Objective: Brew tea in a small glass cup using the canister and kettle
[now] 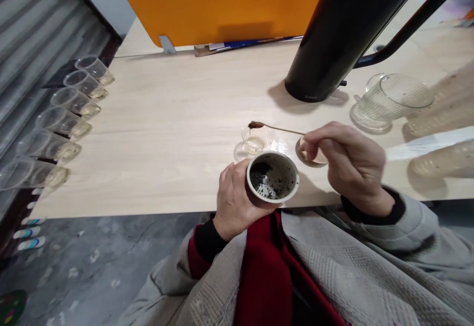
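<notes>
Pinching the spoon (284,130) in its fingers, the right hand (350,160) held it pointing lengthwise leftward, on the far side of the cup (282,167) clasped in the fingers of the left hand (233,200).

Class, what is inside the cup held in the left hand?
The cup holds dark flakes, clumped on one side and scattered elsewhere; the surface beneath the clump is covered.
</notes>
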### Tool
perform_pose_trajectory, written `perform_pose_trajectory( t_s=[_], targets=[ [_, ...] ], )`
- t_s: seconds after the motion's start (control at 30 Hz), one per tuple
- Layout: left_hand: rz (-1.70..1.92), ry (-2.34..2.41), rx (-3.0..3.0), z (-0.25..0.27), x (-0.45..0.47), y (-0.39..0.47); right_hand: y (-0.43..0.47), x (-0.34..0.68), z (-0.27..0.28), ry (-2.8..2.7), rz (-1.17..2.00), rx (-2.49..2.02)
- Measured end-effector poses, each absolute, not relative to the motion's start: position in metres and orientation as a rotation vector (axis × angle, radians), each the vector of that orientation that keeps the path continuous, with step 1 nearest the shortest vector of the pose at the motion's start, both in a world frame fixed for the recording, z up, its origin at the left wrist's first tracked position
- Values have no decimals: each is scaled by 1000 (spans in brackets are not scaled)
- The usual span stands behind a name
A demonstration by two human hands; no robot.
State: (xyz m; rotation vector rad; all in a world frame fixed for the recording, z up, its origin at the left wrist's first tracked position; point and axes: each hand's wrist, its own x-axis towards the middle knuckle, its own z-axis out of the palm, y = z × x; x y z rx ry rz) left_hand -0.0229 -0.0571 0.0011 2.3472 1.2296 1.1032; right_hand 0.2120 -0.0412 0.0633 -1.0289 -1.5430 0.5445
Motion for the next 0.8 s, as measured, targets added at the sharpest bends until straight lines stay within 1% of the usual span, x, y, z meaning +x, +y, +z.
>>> perform_pose_trajectory(
  t_s=[0.1,0.37,0.6,0.8],
  targets=[
    [1094,1225,2342,1,-24,-58,-37,211,63,-1620,591,-1033],
    [1132,1204,2350,1,-22,-57,-38,209,66,-1347,609,-1018],
    [1133,1222,2351,-2,-23,-57,-27,218,63,-987,888,-948],
    [1123,1248,2353,-5,-24,-57,-20,231,53,-837,960,-922]
  ],
)
